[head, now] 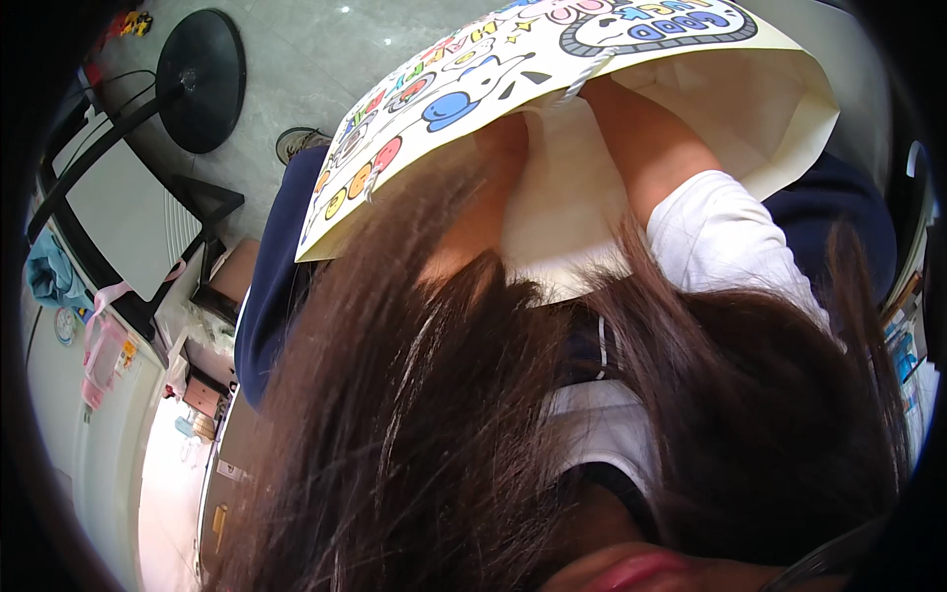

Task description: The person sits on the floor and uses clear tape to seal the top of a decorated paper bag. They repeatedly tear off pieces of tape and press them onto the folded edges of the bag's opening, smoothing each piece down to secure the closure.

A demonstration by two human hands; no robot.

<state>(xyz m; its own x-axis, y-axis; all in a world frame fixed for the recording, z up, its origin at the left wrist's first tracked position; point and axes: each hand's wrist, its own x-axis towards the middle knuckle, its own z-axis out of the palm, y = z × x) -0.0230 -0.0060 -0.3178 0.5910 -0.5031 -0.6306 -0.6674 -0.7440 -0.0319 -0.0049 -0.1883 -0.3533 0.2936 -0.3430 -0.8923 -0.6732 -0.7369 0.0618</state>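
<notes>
A large cream paper gift bag (518,74) with coloured cartoon prints and lettering lies across my lap, its mouth facing me. Both of my forearms reach deep into it. My left hand and my right hand are hidden inside the bag, so whether they hold anything does not show. A twisted white rope handle (590,74) hangs at the bag's rim beside one forearm. Long brown hair (459,385) covers much of the lower view and part of the other forearm.
Grey tiled floor (296,66) lies beyond my knees. At the left are a round black base (201,80) on a pole, a white panel in a black frame (122,200), and a pink bag with straps (103,355). A shoe (300,142) shows beside the gift bag.
</notes>
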